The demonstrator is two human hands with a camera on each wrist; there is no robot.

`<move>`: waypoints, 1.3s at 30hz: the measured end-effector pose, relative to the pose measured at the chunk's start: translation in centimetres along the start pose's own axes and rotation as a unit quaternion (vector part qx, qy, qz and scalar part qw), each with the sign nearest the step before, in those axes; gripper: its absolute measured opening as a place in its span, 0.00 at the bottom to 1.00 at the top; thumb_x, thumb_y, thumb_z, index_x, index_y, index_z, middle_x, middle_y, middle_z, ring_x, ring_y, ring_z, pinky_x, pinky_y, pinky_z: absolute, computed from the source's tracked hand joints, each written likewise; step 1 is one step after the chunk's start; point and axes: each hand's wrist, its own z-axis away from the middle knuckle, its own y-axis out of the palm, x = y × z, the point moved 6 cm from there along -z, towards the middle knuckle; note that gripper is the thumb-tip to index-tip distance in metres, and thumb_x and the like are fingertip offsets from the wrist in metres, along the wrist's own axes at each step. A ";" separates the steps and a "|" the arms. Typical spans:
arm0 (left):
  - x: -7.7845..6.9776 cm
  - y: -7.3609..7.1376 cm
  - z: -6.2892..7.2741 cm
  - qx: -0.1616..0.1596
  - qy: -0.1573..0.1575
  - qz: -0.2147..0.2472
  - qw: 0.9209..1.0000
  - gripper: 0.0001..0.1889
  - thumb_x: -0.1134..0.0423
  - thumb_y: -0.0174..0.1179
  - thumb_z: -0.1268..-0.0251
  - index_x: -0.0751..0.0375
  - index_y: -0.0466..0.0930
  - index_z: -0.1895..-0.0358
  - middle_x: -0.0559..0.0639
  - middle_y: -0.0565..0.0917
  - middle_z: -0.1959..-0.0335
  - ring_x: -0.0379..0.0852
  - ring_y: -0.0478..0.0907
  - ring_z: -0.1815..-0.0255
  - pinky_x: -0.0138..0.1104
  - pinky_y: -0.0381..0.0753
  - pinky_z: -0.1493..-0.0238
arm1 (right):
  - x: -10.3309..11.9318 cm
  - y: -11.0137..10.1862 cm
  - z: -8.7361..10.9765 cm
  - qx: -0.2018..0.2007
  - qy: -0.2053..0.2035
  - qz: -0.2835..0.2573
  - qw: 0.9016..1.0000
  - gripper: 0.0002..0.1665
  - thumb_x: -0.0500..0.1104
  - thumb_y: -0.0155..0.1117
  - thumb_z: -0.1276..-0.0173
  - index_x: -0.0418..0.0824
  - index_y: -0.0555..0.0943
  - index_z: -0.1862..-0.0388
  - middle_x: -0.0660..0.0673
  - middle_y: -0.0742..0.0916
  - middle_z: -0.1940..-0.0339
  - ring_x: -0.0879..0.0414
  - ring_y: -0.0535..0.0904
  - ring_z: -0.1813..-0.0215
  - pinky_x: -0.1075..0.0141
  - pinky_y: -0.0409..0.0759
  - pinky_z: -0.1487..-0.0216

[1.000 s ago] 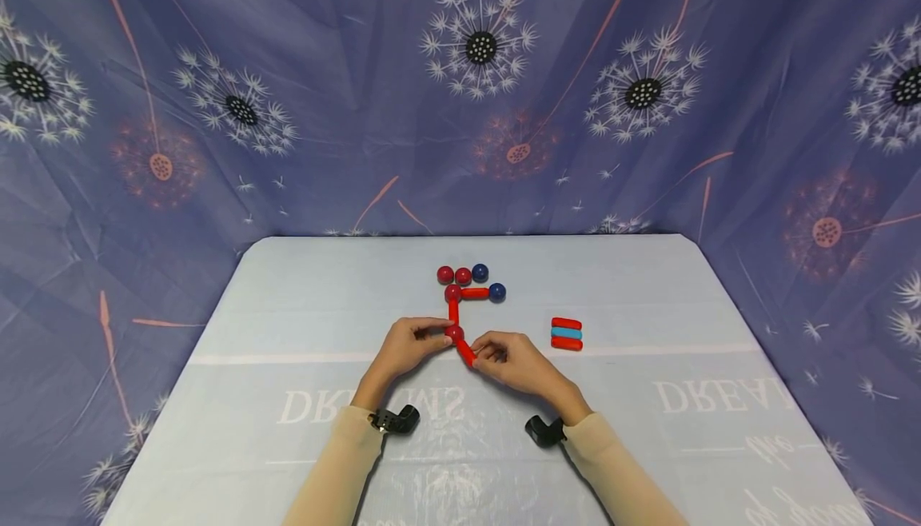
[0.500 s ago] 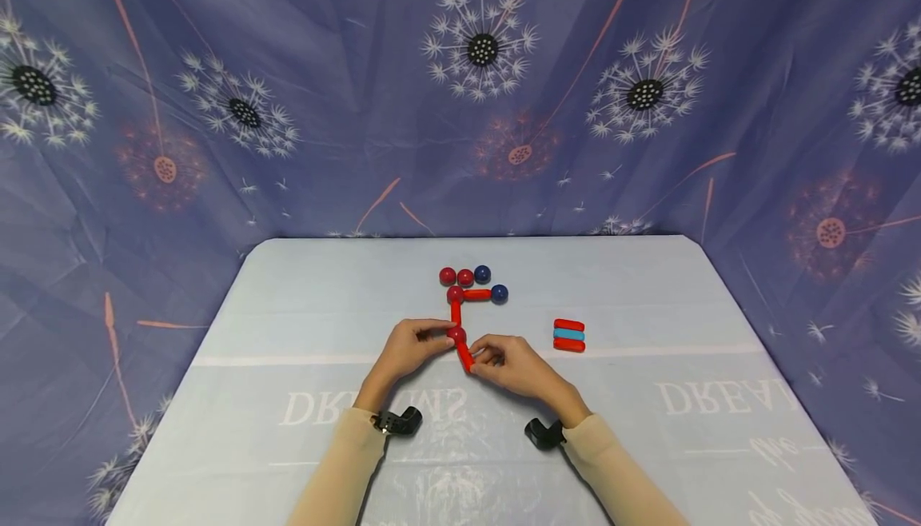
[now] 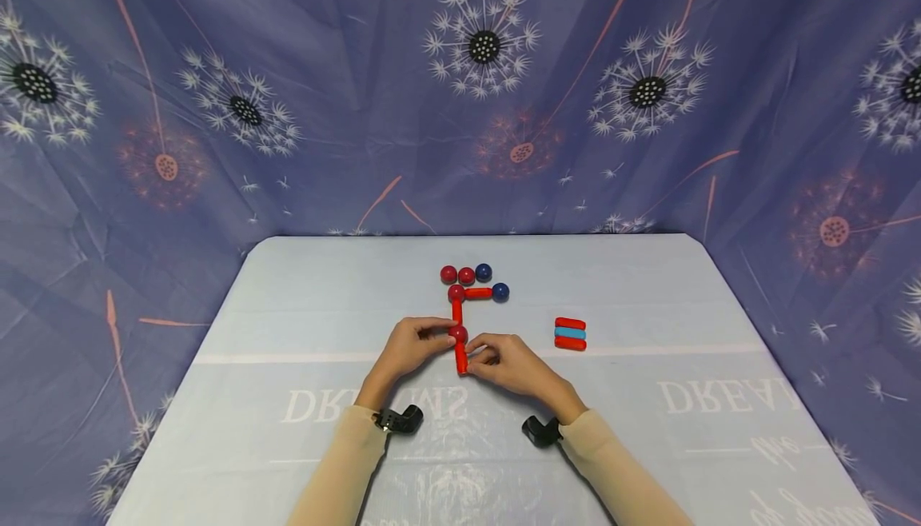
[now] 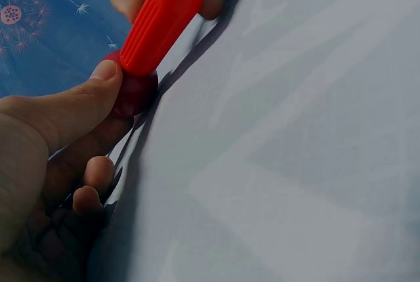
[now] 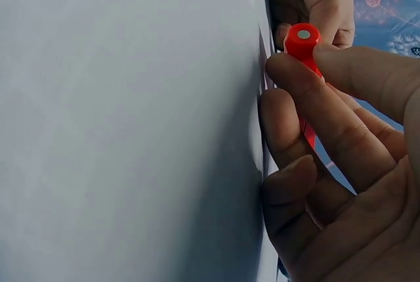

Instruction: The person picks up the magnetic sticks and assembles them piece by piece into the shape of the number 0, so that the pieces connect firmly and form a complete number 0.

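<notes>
My left hand (image 3: 412,348) pinches a dark red ball (image 3: 458,335) between thumb and fingers; the left wrist view shows the thumb on the ball (image 4: 134,93). My right hand (image 3: 512,362) has thumb and fingers at a ridged red magnetic rod (image 3: 461,358), whose metal tip shows in the right wrist view. That rod points from the ball straight toward me. A second red rod (image 3: 456,312) runs from the held ball away to another red ball (image 3: 456,293). From there a third red rod (image 3: 478,293) leads right to a dark blue ball (image 3: 500,292).
Two loose red balls (image 3: 466,276) and a blue ball (image 3: 484,272) sit in a row just behind the joined pieces. To the right lie two red rods (image 3: 571,344) with a light blue rod (image 3: 570,333) between them. A patterned curtain (image 3: 360,110) hangs behind the white table (image 3: 288,294).
The near rod has swung about the held ball, from slanting right to pointing straight toward me, with my right hand following slightly. My left hand has stayed on the ball.
</notes>
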 end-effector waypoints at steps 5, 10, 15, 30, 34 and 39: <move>-0.1 0.0 0.0 0.000 0.002 0.001 1.000 0.15 0.59 0.74 0.38 0.49 0.91 0.48 0.45 0.86 0.69 0.39 0.74 0.73 0.30 0.72 0.70 | 0.2 0.1 -0.1 0.005 0.000 0.001 1.000 0.12 0.43 0.70 0.28 0.44 0.85 0.48 0.55 0.93 0.62 0.66 0.87 0.59 0.67 0.81 0.51; 0.0 0.1 0.0 0.000 0.000 -0.001 1.000 0.15 0.58 0.74 0.38 0.49 0.91 0.48 0.44 0.87 0.68 0.39 0.74 0.73 0.30 0.72 0.70 | 0.6 -0.4 -0.3 0.004 -0.009 0.005 1.000 0.12 0.42 0.69 0.28 0.43 0.85 0.48 0.54 0.92 0.62 0.65 0.86 0.61 0.68 0.82 0.55; 0.0 -0.1 0.1 -0.002 -0.001 0.001 1.000 0.15 0.57 0.75 0.38 0.48 0.91 0.48 0.43 0.87 0.67 0.39 0.74 0.72 0.30 0.72 0.70 | 1.0 -2.5 -1.3 -0.019 -0.029 0.047 0.998 0.13 0.43 0.69 0.28 0.40 0.85 0.48 0.53 0.90 0.62 0.62 0.84 0.60 0.66 0.82 0.55; 0.1 -0.2 -0.1 0.007 -0.002 0.002 1.000 0.15 0.55 0.74 0.38 0.45 0.91 0.47 0.43 0.88 0.63 0.40 0.76 0.70 0.31 0.74 0.67 | 0.7 -8.0 -7.0 -0.087 -0.047 0.136 0.986 0.19 0.43 0.70 0.28 0.36 0.84 0.42 0.39 0.87 0.45 0.44 0.83 0.44 0.51 0.82 0.42; 0.2 -0.1 0.0 0.009 -0.004 0.000 1.000 0.15 0.56 0.74 0.38 0.45 0.91 0.47 0.44 0.87 0.65 0.41 0.76 0.70 0.31 0.74 0.68 | 0.0 -8.7 -8.1 -0.109 -0.030 0.132 0.985 0.22 0.43 0.69 0.28 0.36 0.82 0.39 0.37 0.85 0.41 0.40 0.80 0.38 0.47 0.79 0.37; 0.2 -0.1 0.0 0.011 -0.001 -0.003 1.000 0.15 0.57 0.73 0.38 0.46 0.91 0.47 0.43 0.86 0.67 0.40 0.76 0.70 0.31 0.73 0.68 | -1.0 -9.2 -9.1 -0.130 0.006 0.143 0.981 0.27 0.44 0.69 0.30 0.37 0.79 0.34 0.37 0.84 0.38 0.40 0.78 0.33 0.45 0.74 0.31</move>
